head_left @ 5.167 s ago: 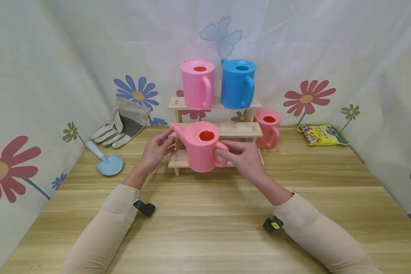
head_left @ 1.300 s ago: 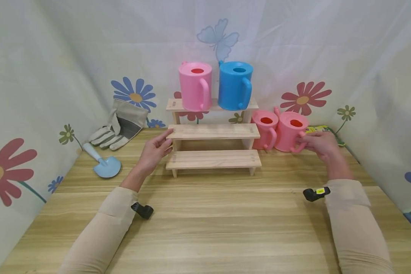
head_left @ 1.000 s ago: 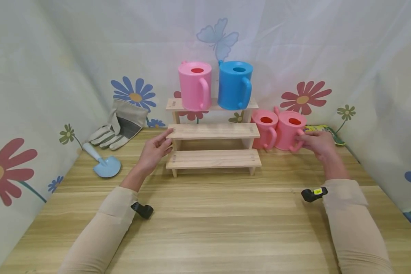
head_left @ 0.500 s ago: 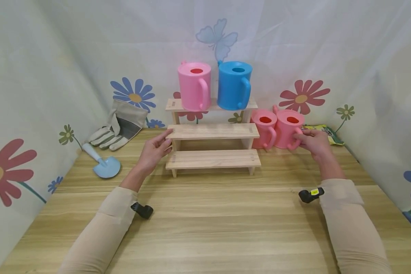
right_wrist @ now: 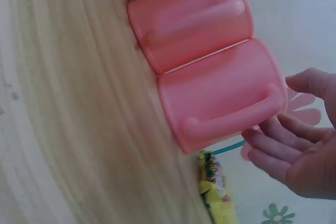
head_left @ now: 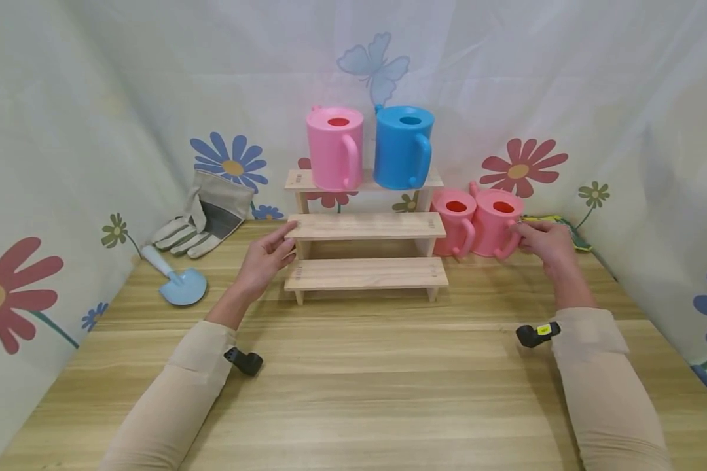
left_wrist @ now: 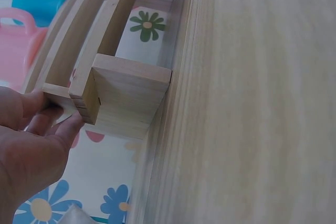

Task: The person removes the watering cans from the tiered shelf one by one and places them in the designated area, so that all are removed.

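Observation:
My left hand (head_left: 263,263) grips the left end of the three-tier wooden shelf (head_left: 365,226), its finger and thumb at the middle board. In the left wrist view, the fingers (left_wrist: 44,116) bend round that end. Right of the shelf, a coral-pink watering can (head_left: 495,226) stands upright on the table against a second coral-pink watering can (head_left: 452,229). My right hand (head_left: 546,245) is at the outer can's handle; in the right wrist view its thumb stands apart and the fingers lie loosely beside the handle. A light-pink watering can (head_left: 332,154) and a blue watering can (head_left: 400,150) stand on the top tier.
A work glove (head_left: 212,209) and a light-blue hand trowel (head_left: 182,284) lie on the left of the table (head_left: 353,386). A yellow packet (right_wrist: 218,192) lies behind my right hand. Flower-printed white fabric (head_left: 153,85) encloses the back and sides.
My right hand has carried the coral-pink watering can from before the shelf to the table on its right. There the hand has let go of the handle. My left hand stays by the shelf.

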The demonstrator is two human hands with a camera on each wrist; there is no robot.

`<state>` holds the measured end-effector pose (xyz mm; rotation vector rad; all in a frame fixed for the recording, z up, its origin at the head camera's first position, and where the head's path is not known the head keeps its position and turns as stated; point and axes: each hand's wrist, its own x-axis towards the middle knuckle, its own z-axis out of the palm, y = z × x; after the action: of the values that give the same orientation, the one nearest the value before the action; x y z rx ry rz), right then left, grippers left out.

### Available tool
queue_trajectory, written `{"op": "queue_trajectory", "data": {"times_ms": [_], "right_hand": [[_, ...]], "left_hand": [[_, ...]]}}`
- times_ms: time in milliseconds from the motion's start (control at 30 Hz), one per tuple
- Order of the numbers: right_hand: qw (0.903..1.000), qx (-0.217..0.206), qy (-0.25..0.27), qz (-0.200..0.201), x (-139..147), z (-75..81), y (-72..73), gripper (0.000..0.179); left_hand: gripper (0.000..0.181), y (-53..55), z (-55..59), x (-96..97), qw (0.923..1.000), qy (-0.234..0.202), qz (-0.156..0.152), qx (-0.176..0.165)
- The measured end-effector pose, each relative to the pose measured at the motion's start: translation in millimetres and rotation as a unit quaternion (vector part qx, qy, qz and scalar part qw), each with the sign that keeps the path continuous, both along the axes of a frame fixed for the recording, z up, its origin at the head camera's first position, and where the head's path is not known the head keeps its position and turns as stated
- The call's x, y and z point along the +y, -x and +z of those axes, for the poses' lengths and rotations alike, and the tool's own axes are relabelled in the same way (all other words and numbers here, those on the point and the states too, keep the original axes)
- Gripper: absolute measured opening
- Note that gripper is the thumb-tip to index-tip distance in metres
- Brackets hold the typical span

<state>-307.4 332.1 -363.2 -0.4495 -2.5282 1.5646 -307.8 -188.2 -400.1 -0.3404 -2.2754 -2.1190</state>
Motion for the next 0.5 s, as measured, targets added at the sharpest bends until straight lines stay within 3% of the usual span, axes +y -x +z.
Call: {"op": "queue_trajectory", "data": {"times_ms": [167, 267, 500], "right_hand": [[0.9971, 0.044, -0.054, -0.031, -11, 13.9, -9.0, 0.074], [0.9952, 0.068, -0.065, -0.028, -23, 27.4, -15.3, 0.075], [0.9893, 0.145, -0.018, 0.003, -60, 52.8, -27.4, 0.061]], "left_hand": [[0.049, -0.8, -0.8, -2.7, 1.0000, 0.001, -0.001, 0.007], [0.049, -0.5, -1.0, -3.6, 0.9999, 0.002, 0.000, 0.011], [0.049, 0.7, -0.8, -2.8, 1.0000, -0.006, -0.003, 0.005]]}}
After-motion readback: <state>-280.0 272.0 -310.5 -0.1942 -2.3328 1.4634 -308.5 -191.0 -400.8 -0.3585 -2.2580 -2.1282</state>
